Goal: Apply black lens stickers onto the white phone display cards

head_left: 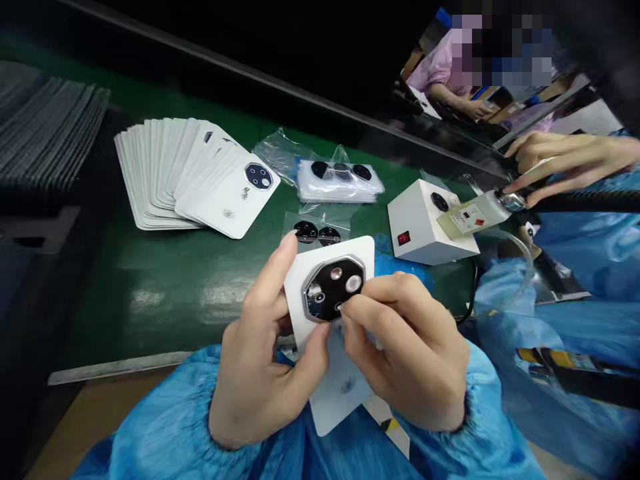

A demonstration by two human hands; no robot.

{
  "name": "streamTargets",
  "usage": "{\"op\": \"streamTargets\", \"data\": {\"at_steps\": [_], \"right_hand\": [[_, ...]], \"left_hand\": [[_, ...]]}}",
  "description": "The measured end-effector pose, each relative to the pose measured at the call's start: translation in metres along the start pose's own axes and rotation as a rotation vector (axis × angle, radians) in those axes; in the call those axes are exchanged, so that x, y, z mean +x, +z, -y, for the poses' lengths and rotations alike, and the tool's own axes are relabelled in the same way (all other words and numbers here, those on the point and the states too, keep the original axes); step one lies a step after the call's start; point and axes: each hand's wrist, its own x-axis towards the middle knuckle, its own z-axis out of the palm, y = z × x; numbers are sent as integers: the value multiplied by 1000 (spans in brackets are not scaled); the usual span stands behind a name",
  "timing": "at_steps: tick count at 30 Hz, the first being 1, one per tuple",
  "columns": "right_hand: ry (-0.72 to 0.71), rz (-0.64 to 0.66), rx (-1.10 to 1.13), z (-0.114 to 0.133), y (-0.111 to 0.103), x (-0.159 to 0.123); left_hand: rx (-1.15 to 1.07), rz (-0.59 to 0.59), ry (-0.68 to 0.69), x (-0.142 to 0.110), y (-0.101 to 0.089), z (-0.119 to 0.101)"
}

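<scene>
A white phone back cover is tilted up in front of me. Its black camera lens plate has a silver eight-sided rim and round lens openings. My left hand grips the cover from the left, thumb at the lower rim and index finger along the upper left edge. At the lower right of the lens plate, my right hand has its fingertips pinched together, touching the plate. Anything between those fingertips is hidden. Just beyond the cover, black lens pieces lie in a clear bag.
Fanned white back covers lie left on the green mat. Behind are bagged lens plates. A white box with a red switch stands right. A co-worker's hand holds a bottle beside it. Thin panels stand far left.
</scene>
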Motion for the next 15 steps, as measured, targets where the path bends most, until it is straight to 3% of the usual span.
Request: {"op": "streamTargets", "data": {"at_steps": [15], "right_hand": [[45, -42, -12, -1, 7, -4]], "left_hand": [[162, 29, 91, -5, 1, 1]]}}
